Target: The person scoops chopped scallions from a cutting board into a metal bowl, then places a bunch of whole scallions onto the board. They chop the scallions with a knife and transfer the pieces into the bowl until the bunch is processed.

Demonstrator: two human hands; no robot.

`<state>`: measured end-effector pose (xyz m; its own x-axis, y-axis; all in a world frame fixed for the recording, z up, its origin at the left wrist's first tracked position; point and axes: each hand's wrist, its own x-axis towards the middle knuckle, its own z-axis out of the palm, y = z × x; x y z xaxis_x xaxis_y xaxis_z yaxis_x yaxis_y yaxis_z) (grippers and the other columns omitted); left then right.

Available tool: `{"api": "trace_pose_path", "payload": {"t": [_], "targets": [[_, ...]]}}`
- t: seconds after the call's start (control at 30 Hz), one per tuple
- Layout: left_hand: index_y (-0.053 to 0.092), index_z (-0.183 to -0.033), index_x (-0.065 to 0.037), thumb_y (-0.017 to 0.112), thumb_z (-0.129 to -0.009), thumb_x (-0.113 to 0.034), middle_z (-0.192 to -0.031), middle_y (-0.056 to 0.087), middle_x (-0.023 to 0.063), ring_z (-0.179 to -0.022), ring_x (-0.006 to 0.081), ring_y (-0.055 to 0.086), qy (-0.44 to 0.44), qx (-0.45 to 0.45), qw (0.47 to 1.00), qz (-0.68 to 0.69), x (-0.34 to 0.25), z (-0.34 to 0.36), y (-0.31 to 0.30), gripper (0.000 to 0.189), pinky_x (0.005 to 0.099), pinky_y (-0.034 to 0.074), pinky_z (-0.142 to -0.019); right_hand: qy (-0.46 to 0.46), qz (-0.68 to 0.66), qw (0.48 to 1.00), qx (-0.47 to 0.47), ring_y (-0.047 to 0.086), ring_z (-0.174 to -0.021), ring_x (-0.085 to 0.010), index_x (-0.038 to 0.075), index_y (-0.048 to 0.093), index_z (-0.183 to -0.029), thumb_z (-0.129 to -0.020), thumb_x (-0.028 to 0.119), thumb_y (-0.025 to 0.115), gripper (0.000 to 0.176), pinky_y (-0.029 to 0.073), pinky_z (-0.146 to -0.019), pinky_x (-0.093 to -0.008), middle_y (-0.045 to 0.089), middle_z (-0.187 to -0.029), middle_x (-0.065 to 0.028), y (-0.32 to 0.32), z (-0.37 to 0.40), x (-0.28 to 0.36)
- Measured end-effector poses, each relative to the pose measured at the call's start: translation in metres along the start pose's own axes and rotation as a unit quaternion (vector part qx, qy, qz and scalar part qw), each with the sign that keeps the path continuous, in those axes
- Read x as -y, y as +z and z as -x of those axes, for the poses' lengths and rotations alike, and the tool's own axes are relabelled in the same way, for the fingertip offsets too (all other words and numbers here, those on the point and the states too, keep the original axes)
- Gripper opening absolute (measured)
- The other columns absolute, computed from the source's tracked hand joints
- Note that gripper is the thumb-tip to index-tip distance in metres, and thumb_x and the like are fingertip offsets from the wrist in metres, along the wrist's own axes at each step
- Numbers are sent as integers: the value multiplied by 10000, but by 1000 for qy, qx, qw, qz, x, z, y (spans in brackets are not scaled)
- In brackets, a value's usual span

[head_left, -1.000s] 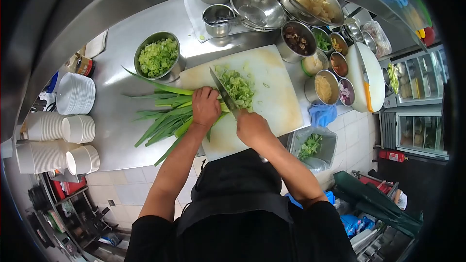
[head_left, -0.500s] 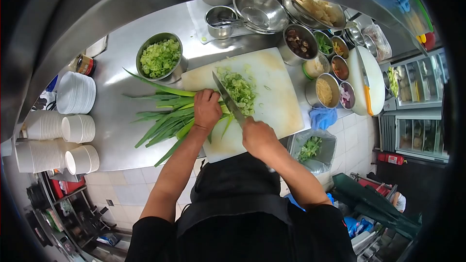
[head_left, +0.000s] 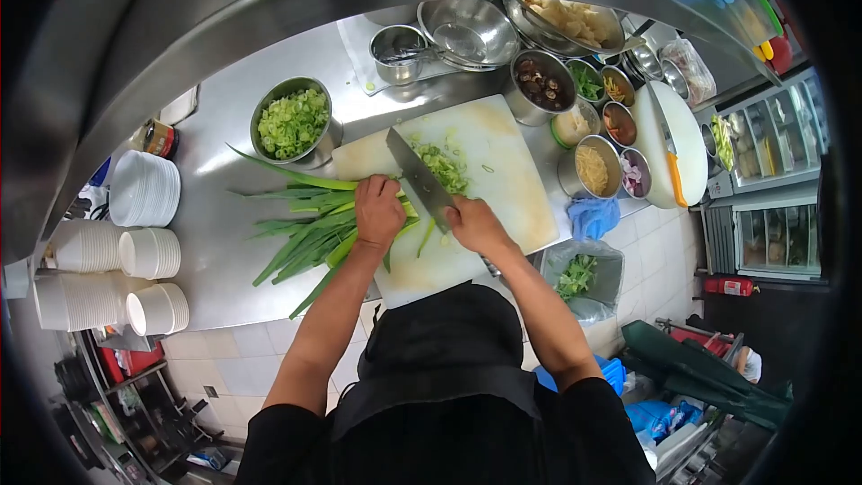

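Knife blade positioned on the cutting board (head_left: 525, 207), between green onions and cut pieces.
The left hand (head_left: 380, 209), fingers curled and pressed together, gripped the green onions (head_left: 310, 238) at the board's left edge; their leaves extended over the steel counter (head_left: 211, 216). The right hand (head_left: 476, 224) held the knife (head_left: 418, 172), fingers closed around its handle. Cut pieces (head_left: 449, 169) lay beside the blade, and others filled a metal pot (head_left: 330, 136) near the board.

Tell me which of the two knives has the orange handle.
The orange-handled knife lies on the round white board at the far right, unheld. The other, a broad-bladed knife, is in the right hand.
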<state>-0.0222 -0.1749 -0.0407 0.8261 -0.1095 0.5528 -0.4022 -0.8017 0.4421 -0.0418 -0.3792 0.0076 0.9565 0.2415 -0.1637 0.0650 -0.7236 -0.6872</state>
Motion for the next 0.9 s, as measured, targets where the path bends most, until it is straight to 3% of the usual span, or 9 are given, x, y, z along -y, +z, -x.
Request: {"api": "trace_pose_path", "payload": {"t": [0.13,0.23,0.33,0.47,0.57,0.63,0.73,0.87,0.9], "targets": [[573,-820,-68,531,-687,24,-888,555,109,-854,339,539,-2,-17,1000,5,-2,2,5,168,445,435,-767,7,7,1000,0,625,-734,-462,27,605,-979,-894,209,555,207,503,-698,-536,624,-739,-280,-38,23,12],[570,-820,-66,527,-687,30,-887,554,112,-850,343,539,-2,-26,1000,1,-2,0,4,169,449,433,-760,3,164,982,-99,635,-603,-385,61,625,-994,-775,151,623,237,514,-571,-491,642,-751,-221,-55,34,16],[569,-822,-62,523,-689,33,-885,551,117,-844,348,539,6,-29,1000,10,-3,0,4,170,453,431,-751,-74,177,959,-207,625,-573,-368,73,632,-1007,-721,127,634,291,517,-560,-474,632,-716,-188,-43,21,-15],[562,-821,-54,521,-687,34,-877,542,126,-836,354,536,3,-25,1000,14,-4,0,2,166,456,428,-741,-92,192,952,-220,643,-635,-353,59,629,-993,-704,120,645,296,528,-587,-444,632,-731,-171,-14,15,-54],[576,-858,-71,556,-677,35,-918,541,109,-880,339,529,-9,1,1000,0,-1,2,4,210,448,428,-783,-104,245,912,-311,646,-684,-360,42,644,-934,-732,148,682,232,525,-625,-455,640,-736,-168,3,30,-30],[577,-860,-71,556,-678,36,-921,541,109,-887,338,531,-11,5,1000,4,0,2,4,212,448,427,-788,44,103,978,-176,647,-701,-391,8,643,-882,-773,172,687,202,527,-657,-473,649,-742,-197,33,35,-10],[578,-866,-68,554,-684,35,-925,542,109,-896,339,531,-13,-1,1000,9,1,3,5,211,453,425,-801,145,22,986,-78,667,-796,-401,-26,635,-839,-838,204,645,230,538,-703,-483,671,-862,-240,65,25,13],[580,-858,-54,549,-691,34,-920,542,110,-881,349,533,-35,-30,998,43,-7,-4,0,192,467,421,-820,144,-10,987,-72,669,-721,-401,-48,632,-826,-851,203,632,252,547,-692,-456,674,-810,-241,97,19,19],[580,-858,-54,549,-691,34,-920,542,110,-881,349,533,-34,-30,998,45,-8,-3,2,192,467,421,-820,173,-133,975,-44,673,-670,-337,-61,628,-804,-869,195,628,264,551,-625,-413,665,-736,-211,98,18,26]]}}
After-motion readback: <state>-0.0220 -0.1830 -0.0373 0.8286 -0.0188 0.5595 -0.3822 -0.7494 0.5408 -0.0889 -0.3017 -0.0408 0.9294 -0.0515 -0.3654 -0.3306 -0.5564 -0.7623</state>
